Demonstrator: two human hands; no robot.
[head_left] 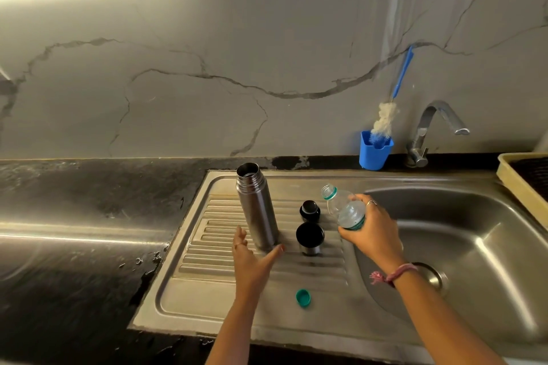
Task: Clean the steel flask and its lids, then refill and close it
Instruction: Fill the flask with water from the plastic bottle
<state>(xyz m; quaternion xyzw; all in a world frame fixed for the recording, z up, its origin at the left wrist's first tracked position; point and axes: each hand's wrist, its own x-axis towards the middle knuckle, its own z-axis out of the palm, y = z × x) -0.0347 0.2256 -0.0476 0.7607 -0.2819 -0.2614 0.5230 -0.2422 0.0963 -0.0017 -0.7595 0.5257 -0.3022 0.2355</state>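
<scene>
Two hands work over the ribbed steel drainboard (311, 270). Left hand (252, 258), fingers straight and spread, touches the base of the upright, open steel flask (257, 210). Right hand (370, 231) grips a clear plastic bottle (344, 207), tilted left. Two round black lids (310, 234) sit between; a teal cap (303, 297) lies nearer.

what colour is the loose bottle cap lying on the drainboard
Teal green: the bottle cap lies on the drainboard, seen clearly in the head view.

A blue cup (374, 154) holding a bottle brush (385, 118) stands on the dark worktop (74, 201) beside the tap (430, 130); a beige tray (516, 187) sits right.
</scene>
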